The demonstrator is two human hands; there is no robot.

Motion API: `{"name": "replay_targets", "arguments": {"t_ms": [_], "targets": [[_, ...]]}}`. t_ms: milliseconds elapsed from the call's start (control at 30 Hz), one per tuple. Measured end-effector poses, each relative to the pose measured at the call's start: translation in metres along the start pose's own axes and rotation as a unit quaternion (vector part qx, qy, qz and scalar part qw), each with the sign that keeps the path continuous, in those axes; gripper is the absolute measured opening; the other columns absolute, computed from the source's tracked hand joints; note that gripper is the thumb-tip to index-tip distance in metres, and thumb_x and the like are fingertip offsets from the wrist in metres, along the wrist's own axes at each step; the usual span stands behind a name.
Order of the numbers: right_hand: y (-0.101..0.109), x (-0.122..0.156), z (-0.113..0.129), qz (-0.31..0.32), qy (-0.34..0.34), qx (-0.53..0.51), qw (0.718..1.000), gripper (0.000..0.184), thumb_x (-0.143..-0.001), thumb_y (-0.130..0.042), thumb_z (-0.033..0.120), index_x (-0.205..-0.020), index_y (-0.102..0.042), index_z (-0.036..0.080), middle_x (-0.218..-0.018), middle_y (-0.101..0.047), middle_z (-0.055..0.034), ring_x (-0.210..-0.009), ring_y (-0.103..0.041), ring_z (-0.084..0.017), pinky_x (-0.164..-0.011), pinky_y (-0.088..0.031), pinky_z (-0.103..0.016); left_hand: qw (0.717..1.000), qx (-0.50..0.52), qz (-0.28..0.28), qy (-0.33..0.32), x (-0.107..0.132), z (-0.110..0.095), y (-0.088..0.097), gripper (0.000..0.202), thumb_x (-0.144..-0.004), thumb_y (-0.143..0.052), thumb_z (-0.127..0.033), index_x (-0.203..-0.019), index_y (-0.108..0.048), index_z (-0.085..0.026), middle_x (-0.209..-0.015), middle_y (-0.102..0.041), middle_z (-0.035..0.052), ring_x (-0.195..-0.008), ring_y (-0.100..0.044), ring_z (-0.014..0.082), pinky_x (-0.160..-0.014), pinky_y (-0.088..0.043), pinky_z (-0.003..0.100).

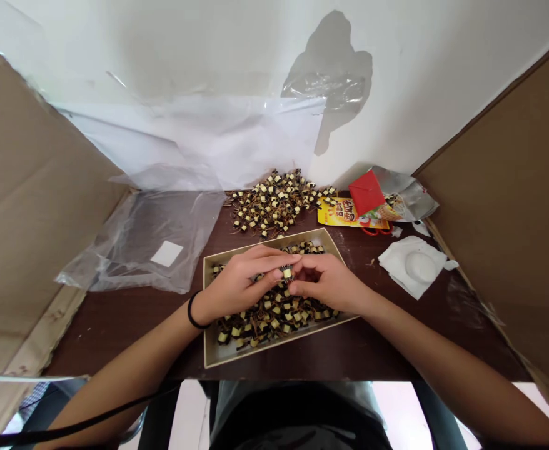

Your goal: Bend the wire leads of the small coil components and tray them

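Note:
A shallow cardboard tray (211, 350) lies on the dark table in front of me, filled with several small yellow-and-black wound components with thin wire legs. Both hands hover over it. My left hand (241, 281), with a black band on the wrist, and my right hand (328, 281) meet at the fingertips and pinch one small component (287, 272) between them. A loose pile of the same components (274, 203) lies behind the tray, near the wall.
A crumpled clear plastic bag (147, 240) with a white label lies to the left. At right are a yellow snack packet (344, 214), a red packet (366, 192), foil wrapping and a white tissue (415, 265). Cardboard panels stand on both sides.

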State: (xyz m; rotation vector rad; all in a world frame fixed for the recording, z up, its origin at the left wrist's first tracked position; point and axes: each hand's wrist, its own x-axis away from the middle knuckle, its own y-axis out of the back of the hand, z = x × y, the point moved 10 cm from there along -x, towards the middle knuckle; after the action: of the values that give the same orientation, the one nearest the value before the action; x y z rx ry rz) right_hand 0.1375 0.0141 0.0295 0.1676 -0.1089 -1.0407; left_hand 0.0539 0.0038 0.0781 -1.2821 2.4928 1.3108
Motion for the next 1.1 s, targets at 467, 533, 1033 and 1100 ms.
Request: {"name": "replay_targets", "arguments": {"t_ms": [467,533,1033,1100], "targets": [[0.0,0.002,0.004,-0.005,0.018,0.032,0.999,0.015,-0.073,-0.067,0.027,-0.069,-0.056,0.017,-0.06,-0.053,0.004,-0.053,-0.045,-0.008,-0.052,-0.037,-0.021,0.999,-0.029,-0.018,-0.013,-0.001,-0.002,0.003,0.032,-0.09,-0.05,-0.021,-0.12,-0.061,-0.022,-0.105,-0.066,0.0089,-0.095,-0.062,0.0173,-0.082,-0.051,0.03],[0.0,0.001,0.005,-0.005,0.02,0.042,0.999,0.015,-0.073,-0.066,0.026,-0.069,-0.056,0.017,-0.061,-0.054,0.0036,-0.054,-0.046,-0.009,-0.052,-0.038,-0.021,0.999,-0.034,-0.023,-0.019,-0.001,-0.004,0.005,0.032,-0.089,-0.051,-0.019,-0.119,-0.062,-0.021,-0.104,-0.066,0.0089,-0.094,-0.062,0.0167,-0.082,-0.051,0.03],[0.0,0.003,0.017,-0.008,0.063,0.083,0.995,0.016,-0.08,-0.061,0.027,-0.069,-0.055,0.017,-0.061,-0.055,0.0032,-0.054,-0.047,-0.008,-0.051,-0.037,-0.02,0.998,-0.024,-0.061,-0.018,-0.003,-0.005,0.013,0.022,-0.086,-0.057,-0.02,-0.105,-0.069,-0.02,-0.098,-0.068,0.0089,-0.091,-0.064,0.0173,-0.078,-0.053,0.031],[0.0,0.003,0.018,-0.01,0.065,0.087,0.994,0.016,-0.079,-0.061,0.027,-0.068,-0.055,0.017,-0.06,-0.055,0.0033,-0.053,-0.046,-0.008,-0.05,-0.036,-0.02,0.998,-0.023,-0.059,-0.015,-0.003,-0.004,0.013,0.023,-0.087,-0.056,-0.021,-0.105,-0.069,-0.021,-0.099,-0.068,0.0088,-0.091,-0.064,0.0175,-0.078,-0.053,0.031]]}}
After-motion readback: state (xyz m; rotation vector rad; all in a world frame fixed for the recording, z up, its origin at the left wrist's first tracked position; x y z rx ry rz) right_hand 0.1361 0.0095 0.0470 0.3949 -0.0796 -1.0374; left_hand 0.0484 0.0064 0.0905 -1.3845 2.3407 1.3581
